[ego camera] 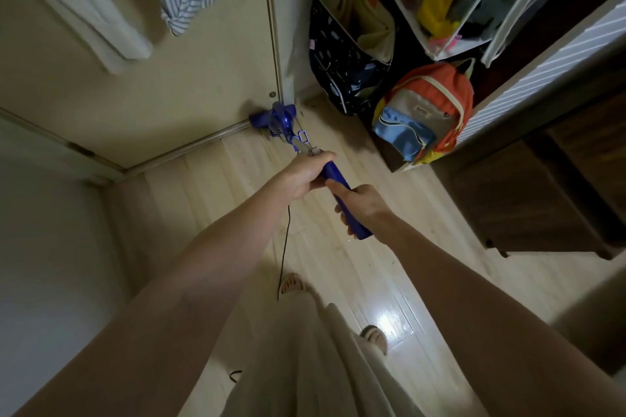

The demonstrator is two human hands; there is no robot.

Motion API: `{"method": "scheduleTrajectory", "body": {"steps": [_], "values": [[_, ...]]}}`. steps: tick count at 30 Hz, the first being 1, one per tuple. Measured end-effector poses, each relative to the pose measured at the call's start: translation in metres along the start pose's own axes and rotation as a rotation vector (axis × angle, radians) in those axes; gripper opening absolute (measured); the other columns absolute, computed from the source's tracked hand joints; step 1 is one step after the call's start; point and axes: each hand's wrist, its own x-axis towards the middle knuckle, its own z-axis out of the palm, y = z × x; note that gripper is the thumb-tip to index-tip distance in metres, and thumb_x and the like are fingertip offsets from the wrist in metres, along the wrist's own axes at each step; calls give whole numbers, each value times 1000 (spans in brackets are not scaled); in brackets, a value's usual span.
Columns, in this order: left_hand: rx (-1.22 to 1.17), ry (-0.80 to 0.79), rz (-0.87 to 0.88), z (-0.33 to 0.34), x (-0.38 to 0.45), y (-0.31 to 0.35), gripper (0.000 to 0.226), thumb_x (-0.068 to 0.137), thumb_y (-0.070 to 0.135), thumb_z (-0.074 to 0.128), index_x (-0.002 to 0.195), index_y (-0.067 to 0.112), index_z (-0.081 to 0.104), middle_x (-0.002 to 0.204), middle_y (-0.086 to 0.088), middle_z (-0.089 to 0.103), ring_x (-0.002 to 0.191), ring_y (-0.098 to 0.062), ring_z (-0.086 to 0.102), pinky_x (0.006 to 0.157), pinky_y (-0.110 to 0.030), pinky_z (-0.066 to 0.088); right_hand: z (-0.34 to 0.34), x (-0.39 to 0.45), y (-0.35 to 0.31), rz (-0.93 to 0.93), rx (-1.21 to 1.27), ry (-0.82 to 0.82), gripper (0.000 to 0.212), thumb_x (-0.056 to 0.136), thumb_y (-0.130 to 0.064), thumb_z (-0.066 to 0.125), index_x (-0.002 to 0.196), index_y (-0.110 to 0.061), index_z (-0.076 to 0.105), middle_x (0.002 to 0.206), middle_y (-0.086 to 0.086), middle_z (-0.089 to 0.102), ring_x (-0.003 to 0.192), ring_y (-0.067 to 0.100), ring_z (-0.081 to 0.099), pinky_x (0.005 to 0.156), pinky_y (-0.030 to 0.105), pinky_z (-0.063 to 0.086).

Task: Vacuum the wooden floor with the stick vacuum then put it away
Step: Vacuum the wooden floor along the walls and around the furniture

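We grip the blue stick vacuum (pixel 342 193) with both hands at mid-frame: the left hand (pixel 305 173) curled round the handle's upper part, the right hand (pixel 362 205) wrapped lower. Its head sits on the wooden floor (pixel 210 200) against the door (pixel 189 78), left of the orange backpack (pixel 437 101). A black cord (pixel 284 254) hangs down.

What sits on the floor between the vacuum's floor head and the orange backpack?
In the head view, only bare wooden floor separates the floor head from the orange backpack. The dark patterned bag stands further back, by the wall.
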Motion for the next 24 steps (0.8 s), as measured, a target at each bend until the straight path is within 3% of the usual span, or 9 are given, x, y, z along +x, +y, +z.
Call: {"method": "scheduleTrajectory", "body": {"steps": [6,12,19,24], "values": [[-39,4,6,44,-2,-13,14,93,19,56,97,7,51,76,-5,53,68,-13,55,55,-20,49,-34,-3,30,-36,-135,30,55,92,-58,51,87,-4,58,64,5,60,45,16,54,49,25,46],[-19,-3,4,112,-25,-29,14,92,18,56,81,12,50,68,-4,53,61,-14,55,55,-22,48,-87,-33,76,-99,-230,44,55,96,-56,46,84,-3,57,62,6,60,43,16,54,51,25,46],[5,-25,-10,200,-75,-67,11,88,17,59,83,10,52,69,-5,52,61,-15,54,51,-22,49,-140,-89,157,-111,-144,48,51,96,-53,47,79,-5,55,57,4,59,37,13,53,47,24,45],[27,-70,-10,226,-101,-90,13,88,17,59,78,13,53,68,-4,50,60,-15,52,53,-22,49,-139,-118,193,-110,16,74,48,95,-48,49,76,-4,55,60,8,59,38,17,54,48,28,50]]}}
